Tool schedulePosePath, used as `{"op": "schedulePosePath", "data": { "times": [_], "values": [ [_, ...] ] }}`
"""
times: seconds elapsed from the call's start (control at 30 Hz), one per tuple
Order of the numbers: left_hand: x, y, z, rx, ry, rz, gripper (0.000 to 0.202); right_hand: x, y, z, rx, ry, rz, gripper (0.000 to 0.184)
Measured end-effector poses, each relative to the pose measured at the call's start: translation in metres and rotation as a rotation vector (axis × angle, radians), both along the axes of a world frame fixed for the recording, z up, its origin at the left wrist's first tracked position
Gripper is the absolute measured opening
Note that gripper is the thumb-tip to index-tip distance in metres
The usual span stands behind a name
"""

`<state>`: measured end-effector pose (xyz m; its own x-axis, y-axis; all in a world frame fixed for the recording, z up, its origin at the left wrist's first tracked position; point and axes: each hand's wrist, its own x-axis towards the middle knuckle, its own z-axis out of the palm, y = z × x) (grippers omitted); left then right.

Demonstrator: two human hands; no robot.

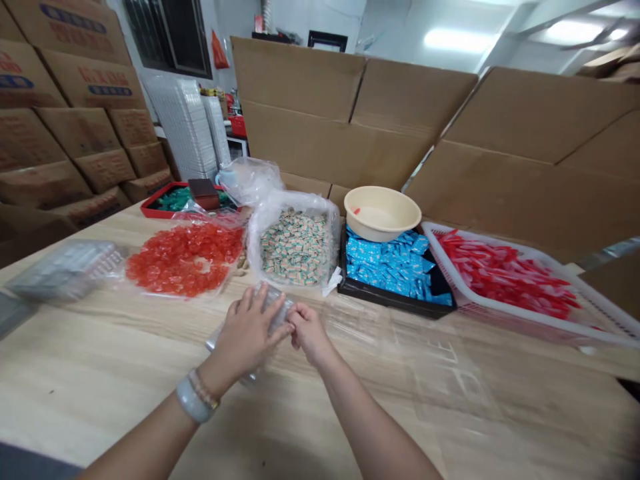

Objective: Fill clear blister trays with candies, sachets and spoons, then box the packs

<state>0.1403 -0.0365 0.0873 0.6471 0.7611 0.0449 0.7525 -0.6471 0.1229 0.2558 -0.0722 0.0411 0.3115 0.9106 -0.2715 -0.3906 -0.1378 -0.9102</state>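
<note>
We hold the clear plastic piece [273,308] between left hand [245,331] and right hand [309,331], grip narrow; red sweets [185,260] lie ahead, left.

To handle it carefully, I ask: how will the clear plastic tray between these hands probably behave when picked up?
The clear plastic tray looks thin, so it is probably light and somewhat flexible. Its glossy surface may be a little slippery for the left hand and right hand.
</note>
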Motion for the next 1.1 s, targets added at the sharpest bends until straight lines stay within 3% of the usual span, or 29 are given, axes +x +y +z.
{"op": "schedulePosePath", "data": {
  "times": [0.1, 0.3, 0.37, 0.43, 0.53, 0.63, 0.7, 0.8, 0.87, 0.97, 1.1],
  "values": [
    [-0.006, 0.004, 0.000, 0.000, -0.014, 0.008, 0.051, 0.004, -0.041, -0.002, 0.029, 0.067, -0.130, 0.024],
    [-0.018, 0.019, -0.003, 0.012, -0.005, 0.084, 0.056, 0.034, -0.170, -0.031, 0.016, 0.393, -0.506, 0.027],
    [-0.020, 0.026, -0.002, -0.007, -0.019, 0.079, 0.062, 0.042, -0.191, -0.036, -0.099, 0.394, -0.505, 0.029],
    [-0.022, 0.032, -0.001, -0.022, -0.034, 0.059, 0.067, 0.043, -0.198, -0.034, -0.282, 0.334, -0.393, 0.029],
    [-0.025, 0.033, -0.002, -0.037, -0.016, 0.025, 0.072, 0.031, -0.179, -0.019, -0.413, 0.147, -0.134, 0.031],
    [-0.026, 0.021, -0.004, -0.013, 0.004, 0.011, 0.073, 0.008, -0.119, 0.000, -0.175, 0.011, 0.007, 0.033],
    [-0.028, 0.011, -0.005, -0.007, 0.010, -0.002, 0.072, -0.008, -0.067, 0.005, 0.023, 0.091, -0.026, 0.036],
    [-0.033, 0.003, -0.006, 0.003, 0.012, 0.043, 0.073, -0.027, -0.009, 0.000, 0.124, 0.250, 0.018, 0.040],
    [-0.038, 0.004, -0.006, 0.012, 0.004, 0.064, 0.074, -0.033, 0.004, -0.009, 0.137, 0.284, 0.066, 0.039],
    [-0.042, 0.007, -0.007, 0.003, -0.012, 0.044, 0.073, -0.032, 0.000, -0.020, 0.145, 0.316, 0.110, 0.035],
    [-0.042, 0.008, -0.008, -0.002, -0.009, 0.048, 0.074, -0.030, 0.005, -0.017, 0.079, 0.007, 0.137, 0.026]
  ]
}}
